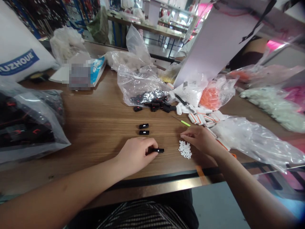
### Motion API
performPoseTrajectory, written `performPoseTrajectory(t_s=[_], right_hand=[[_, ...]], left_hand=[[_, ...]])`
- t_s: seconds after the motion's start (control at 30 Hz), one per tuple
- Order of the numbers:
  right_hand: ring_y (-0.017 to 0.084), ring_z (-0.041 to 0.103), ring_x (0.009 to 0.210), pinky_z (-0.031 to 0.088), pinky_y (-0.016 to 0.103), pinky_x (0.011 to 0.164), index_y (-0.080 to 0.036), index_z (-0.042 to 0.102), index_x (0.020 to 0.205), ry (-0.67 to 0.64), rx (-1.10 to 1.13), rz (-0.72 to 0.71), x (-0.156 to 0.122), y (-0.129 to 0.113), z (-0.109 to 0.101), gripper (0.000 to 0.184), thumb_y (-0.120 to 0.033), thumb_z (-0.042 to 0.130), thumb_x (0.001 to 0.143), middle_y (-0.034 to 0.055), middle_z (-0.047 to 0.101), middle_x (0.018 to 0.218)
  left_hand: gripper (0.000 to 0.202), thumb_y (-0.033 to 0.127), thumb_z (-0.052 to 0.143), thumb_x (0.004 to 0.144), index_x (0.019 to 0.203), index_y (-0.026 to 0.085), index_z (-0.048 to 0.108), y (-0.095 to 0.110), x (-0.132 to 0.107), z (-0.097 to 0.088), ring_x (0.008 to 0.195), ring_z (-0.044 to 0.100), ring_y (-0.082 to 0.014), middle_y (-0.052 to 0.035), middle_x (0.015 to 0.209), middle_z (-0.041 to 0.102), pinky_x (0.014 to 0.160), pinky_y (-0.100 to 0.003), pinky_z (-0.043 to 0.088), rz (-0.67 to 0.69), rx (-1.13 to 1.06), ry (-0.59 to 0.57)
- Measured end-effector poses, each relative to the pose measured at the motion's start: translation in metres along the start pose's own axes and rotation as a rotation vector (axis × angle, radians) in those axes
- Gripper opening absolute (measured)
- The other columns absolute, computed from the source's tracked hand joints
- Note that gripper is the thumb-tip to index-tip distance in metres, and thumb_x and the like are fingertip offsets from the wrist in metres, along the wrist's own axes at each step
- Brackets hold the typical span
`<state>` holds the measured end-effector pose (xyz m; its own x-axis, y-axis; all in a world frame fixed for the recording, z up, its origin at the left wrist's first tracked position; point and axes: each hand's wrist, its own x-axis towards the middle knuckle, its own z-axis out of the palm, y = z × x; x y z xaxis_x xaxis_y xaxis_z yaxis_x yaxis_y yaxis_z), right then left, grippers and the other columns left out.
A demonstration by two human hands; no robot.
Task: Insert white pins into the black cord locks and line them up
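Observation:
My left hand point(135, 155) rests on the wooden table point(95, 127), its fingertips gripping a small black plastic connector point(158, 150). My right hand point(200, 140) hovers at the edge of a small heap of white plastic pins point(185, 149), and its fingertips are curled close together. Anything between them is too small to tell. Two more black connectors point(144, 129) lie in a short row above my left hand. A loose pile of black connectors point(157, 105) spills from a clear plastic bag point(140, 84).
A thin tool with a lime-green handle point(185, 123) lies beside white-and-orange parts point(200, 118). Clear bags hold black parts point(28, 122), orange parts point(209, 97) and white parts point(271, 108). A white sack point(19, 54) stands at the far left, and a tall white board point(214, 41) rises at the back right.

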<state>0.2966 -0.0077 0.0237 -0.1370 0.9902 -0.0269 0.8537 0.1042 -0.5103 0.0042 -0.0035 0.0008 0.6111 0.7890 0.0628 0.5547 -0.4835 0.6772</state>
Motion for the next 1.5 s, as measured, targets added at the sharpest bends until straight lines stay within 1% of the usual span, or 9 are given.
performPoseTrajectory(t_s=[0.2, 0.27, 0.37, 0.53, 0.93, 1.13, 1.27, 1.43, 1.5], right_hand=[[0.014, 0.057, 0.057, 0.041, 0.027, 0.054, -0.019, 0.068, 0.069, -0.043, -0.052, -0.017, 0.001, -0.017, 0.001, 0.020, -0.031, 0.060, 0.083, 0.0003, 0.066, 0.063], [0.015, 0.059, 0.062, 0.043, 0.027, 0.058, -0.020, 0.068, 0.074, -0.039, 0.025, -0.041, -0.001, -0.032, 0.007, 0.017, -0.030, 0.059, 0.085, 0.0005, 0.068, 0.069], [0.014, 0.059, 0.068, 0.044, 0.029, 0.068, -0.021, 0.067, 0.080, -0.069, 0.126, -0.162, -0.008, -0.058, 0.018, 0.015, -0.029, 0.058, 0.090, 0.0001, 0.067, 0.075], [0.012, 0.056, 0.067, 0.039, 0.033, 0.081, -0.021, 0.065, 0.082, -0.094, 0.093, -0.314, -0.014, -0.082, 0.033, 0.011, -0.024, 0.060, 0.091, -0.0025, 0.063, 0.071], [0.016, 0.058, 0.074, 0.035, 0.035, 0.079, -0.020, 0.068, 0.082, -0.066, -0.096, -0.486, -0.015, -0.088, 0.034, 0.017, -0.021, 0.054, 0.093, 0.0020, 0.067, 0.074], [0.017, 0.057, 0.073, 0.035, 0.038, 0.081, -0.022, 0.072, 0.087, 0.017, -0.184, -0.566, -0.019, -0.087, 0.032, 0.020, -0.021, 0.053, 0.094, 0.0027, 0.070, 0.076], [0.017, 0.056, 0.072, 0.035, 0.038, 0.078, -0.022, 0.073, 0.083, -0.010, -0.230, -0.575, -0.020, -0.086, 0.033, 0.024, -0.023, 0.052, 0.094, 0.0028, 0.068, 0.072], [0.018, 0.061, 0.076, 0.037, 0.037, 0.080, -0.021, 0.071, 0.096, 0.004, -0.157, -0.511, -0.019, -0.082, 0.035, 0.014, -0.026, 0.060, 0.090, 0.0024, 0.070, 0.076], [0.019, 0.062, 0.077, 0.037, 0.036, 0.080, -0.021, 0.071, 0.092, -0.018, -0.154, -0.483, -0.017, -0.079, 0.036, 0.011, -0.024, 0.061, 0.089, 0.0022, 0.070, 0.077]], left_hand=[[0.008, 0.027, 0.068, 0.082, 0.088, 0.022, 0.067, 0.001, 0.000, 0.000, 0.060, 0.055, -0.0131, 0.0037, 0.068, 0.061, 0.058, -0.026, 0.037, 0.010, 0.008, 0.003], [0.007, 0.027, 0.067, 0.082, 0.088, 0.023, 0.067, 0.000, 0.000, 0.000, 0.060, 0.055, -0.0131, 0.0040, 0.069, 0.061, 0.058, -0.026, 0.038, 0.013, 0.007, 0.009], [0.007, 0.026, 0.067, 0.083, 0.088, 0.023, 0.067, 0.000, -0.001, 0.001, 0.060, 0.056, -0.0130, 0.0041, 0.070, 0.062, 0.057, -0.025, 0.038, 0.017, 0.000, 0.015], [0.003, 0.023, 0.067, 0.083, 0.086, 0.022, 0.066, 0.001, -0.001, 0.000, 0.063, 0.057, -0.0134, 0.0040, 0.072, 0.063, 0.058, -0.025, 0.038, 0.033, -0.018, 0.028], [0.004, 0.022, 0.068, 0.081, 0.084, 0.022, 0.066, 0.001, 0.000, 0.000, 0.063, 0.057, -0.0136, 0.0042, 0.070, 0.063, 0.059, -0.026, 0.039, 0.022, -0.014, 0.024], [0.005, 0.024, 0.069, 0.081, 0.085, 0.022, 0.066, 0.002, -0.001, 0.000, 0.063, 0.057, -0.0140, 0.0038, 0.070, 0.063, 0.058, -0.026, 0.039, 0.001, -0.017, 0.022], [0.004, 0.023, 0.068, 0.080, 0.084, 0.022, 0.067, 0.003, -0.001, -0.001, 0.062, 0.057, -0.0135, 0.0039, 0.070, 0.063, 0.057, -0.025, 0.038, 0.000, 0.001, 0.022], [0.004, 0.025, 0.067, 0.082, 0.086, 0.022, 0.067, 0.001, 0.000, 0.000, 0.061, 0.057, -0.0135, 0.0040, 0.069, 0.063, 0.056, -0.026, 0.039, 0.001, -0.017, 0.020], [0.003, 0.025, 0.065, 0.084, 0.087, 0.023, 0.066, 0.003, -0.002, 0.000, 0.065, 0.058, -0.0144, 0.0035, 0.072, 0.064, 0.058, -0.027, 0.041, 0.027, 0.000, 0.028]])
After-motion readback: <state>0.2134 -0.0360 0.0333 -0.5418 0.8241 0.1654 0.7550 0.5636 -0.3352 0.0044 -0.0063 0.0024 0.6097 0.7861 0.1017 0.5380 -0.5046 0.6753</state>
